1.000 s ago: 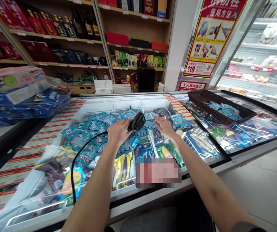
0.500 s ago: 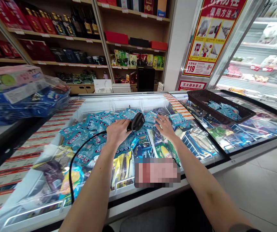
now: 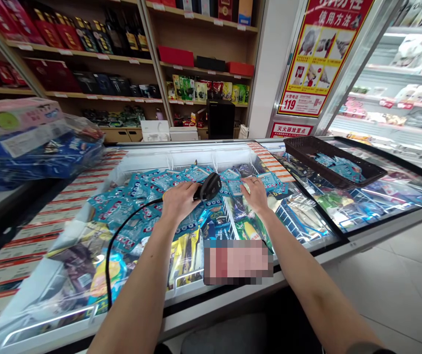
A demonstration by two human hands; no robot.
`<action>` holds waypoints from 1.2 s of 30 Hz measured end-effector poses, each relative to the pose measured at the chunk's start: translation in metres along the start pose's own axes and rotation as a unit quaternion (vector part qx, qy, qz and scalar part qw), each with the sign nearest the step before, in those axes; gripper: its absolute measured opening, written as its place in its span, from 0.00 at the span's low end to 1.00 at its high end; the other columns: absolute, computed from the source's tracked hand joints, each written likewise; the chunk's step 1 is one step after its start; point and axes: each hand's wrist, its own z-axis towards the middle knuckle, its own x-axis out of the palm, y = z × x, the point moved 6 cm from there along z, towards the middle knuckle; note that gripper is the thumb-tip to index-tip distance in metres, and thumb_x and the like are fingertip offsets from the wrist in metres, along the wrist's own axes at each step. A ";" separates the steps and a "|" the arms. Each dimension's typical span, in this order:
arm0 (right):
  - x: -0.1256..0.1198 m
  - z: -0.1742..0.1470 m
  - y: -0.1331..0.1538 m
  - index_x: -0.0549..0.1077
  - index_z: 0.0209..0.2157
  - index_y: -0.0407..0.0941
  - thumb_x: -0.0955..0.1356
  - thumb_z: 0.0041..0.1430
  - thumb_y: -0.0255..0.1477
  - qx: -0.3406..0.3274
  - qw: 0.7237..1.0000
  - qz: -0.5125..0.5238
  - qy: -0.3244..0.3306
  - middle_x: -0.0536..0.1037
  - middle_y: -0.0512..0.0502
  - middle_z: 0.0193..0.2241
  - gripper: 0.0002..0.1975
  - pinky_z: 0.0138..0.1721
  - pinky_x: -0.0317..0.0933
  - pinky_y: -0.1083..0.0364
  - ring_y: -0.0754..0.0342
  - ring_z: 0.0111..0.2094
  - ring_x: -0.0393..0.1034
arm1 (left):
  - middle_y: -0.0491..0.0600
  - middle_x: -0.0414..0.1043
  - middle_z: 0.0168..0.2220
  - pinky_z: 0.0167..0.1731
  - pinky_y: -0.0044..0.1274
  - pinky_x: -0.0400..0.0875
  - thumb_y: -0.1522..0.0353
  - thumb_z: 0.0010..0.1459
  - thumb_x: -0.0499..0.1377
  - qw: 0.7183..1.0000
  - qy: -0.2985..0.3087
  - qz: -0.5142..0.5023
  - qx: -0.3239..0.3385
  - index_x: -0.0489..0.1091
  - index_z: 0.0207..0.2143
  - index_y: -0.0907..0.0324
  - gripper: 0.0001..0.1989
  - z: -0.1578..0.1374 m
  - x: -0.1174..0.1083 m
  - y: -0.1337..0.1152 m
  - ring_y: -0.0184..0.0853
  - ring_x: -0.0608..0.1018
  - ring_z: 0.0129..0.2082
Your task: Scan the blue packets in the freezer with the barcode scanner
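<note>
My left hand (image 3: 181, 199) is wrapped round the handle of a black barcode scanner (image 3: 211, 187). Its head points to the right above many small blue packets (image 3: 142, 189) spread over the freezer's glass lid. From the scanner a black cable (image 3: 112, 246) curves down to the front. Closed at the right edge of one blue packet (image 3: 234, 186) is my right hand (image 3: 255, 195), a ring on one finger; the exact grip of the thumb is hard to see. More blue packets (image 3: 269, 181) lie just beyond and right of this hand.
At the front edge lies a phone-like object (image 3: 238, 263) with a blurred screen. A dark brown basket (image 3: 306, 164) holding blue packets stands on the right lid. Stacked, plastic-wrapped boxes (image 3: 30, 147) are at left. Frozen bags (image 3: 186, 255) show through the glass.
My right hand has moved a little to the right, and its fingers have drawn in from a wider spread. The left hand and scanner have hardly moved.
</note>
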 end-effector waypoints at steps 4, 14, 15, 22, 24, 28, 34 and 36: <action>0.015 0.003 -0.004 0.66 0.56 0.45 0.55 0.66 0.38 -0.027 0.998 0.020 0.044 0.62 0.44 0.60 0.23 0.57 0.52 0.47 0.46 0.56 0.57 | 0.50 0.74 0.40 0.33 0.29 0.66 0.63 0.56 0.55 1.000 0.011 -0.013 0.014 0.67 0.46 0.55 0.15 -0.001 0.001 -0.003 0.42 0.75 0.42; 0.014 0.002 -0.015 0.73 0.41 0.45 0.63 0.61 0.42 0.035 0.995 0.035 0.085 0.77 0.44 0.39 0.16 0.50 0.59 0.50 0.46 0.49 0.64 | 0.51 0.74 0.40 0.34 0.29 0.66 0.63 0.56 0.54 0.999 0.011 -0.028 0.020 0.68 0.46 0.55 0.15 -0.001 0.002 -0.005 0.43 0.75 0.43; 0.012 0.001 -0.016 0.73 0.41 0.46 0.64 0.61 0.42 0.031 0.995 0.033 0.087 0.77 0.44 0.39 0.16 0.50 0.58 0.50 0.46 0.48 0.64 | 0.51 0.74 0.40 0.34 0.29 0.66 0.64 0.56 0.54 0.999 0.011 -0.029 0.020 0.68 0.46 0.55 0.15 -0.001 0.002 -0.005 0.43 0.75 0.43; 0.010 0.000 -0.022 0.70 0.51 0.44 0.60 0.64 0.42 0.039 0.995 0.039 0.089 0.76 0.42 0.42 0.22 0.52 0.56 0.49 0.48 0.46 0.68 | 0.52 0.74 0.40 0.34 0.29 0.67 0.63 0.56 0.54 1.000 0.018 -0.012 0.022 0.68 0.46 0.56 0.16 0.000 0.001 -0.008 0.42 0.75 0.43; 0.014 0.000 -0.020 0.71 0.50 0.45 0.60 0.61 0.48 0.057 0.994 0.021 0.087 0.75 0.40 0.44 0.26 0.52 0.56 0.46 0.45 0.48 0.66 | 0.52 0.74 0.40 0.34 0.29 0.67 0.63 0.56 0.54 0.999 0.020 -0.012 0.024 0.68 0.46 0.56 0.16 0.000 0.001 -0.009 0.42 0.75 0.43; 0.019 -0.001 -0.020 0.73 0.47 0.48 0.68 0.46 0.54 0.104 0.990 0.016 0.091 0.73 0.40 0.46 0.32 0.49 0.58 0.44 0.41 0.50 0.63 | 0.52 0.74 0.40 0.35 0.29 0.67 0.63 0.55 0.55 0.999 0.023 -0.018 0.028 0.68 0.46 0.56 0.16 0.000 0.002 -0.010 0.42 0.75 0.43; 0.014 -0.001 -0.049 0.73 0.36 0.44 0.67 0.50 0.49 0.234 0.937 0.261 -0.001 0.76 0.46 0.31 0.22 0.36 0.64 0.52 0.51 0.32 0.69 | 0.52 0.74 0.40 0.33 0.28 0.67 0.63 0.55 0.55 0.999 0.020 -0.023 0.016 0.68 0.47 0.55 0.16 0.001 0.000 -0.009 0.42 0.75 0.44; 0.012 -0.003 -0.058 0.70 0.35 0.44 0.67 0.49 0.49 0.274 0.890 0.360 -0.048 0.74 0.48 0.28 0.22 0.29 0.64 0.54 0.54 0.28 0.68 | 0.52 0.74 0.40 0.33 0.28 0.67 0.63 0.56 0.54 0.999 0.018 -0.024 0.011 0.68 0.46 0.55 0.16 0.001 -0.002 -0.010 0.42 0.75 0.43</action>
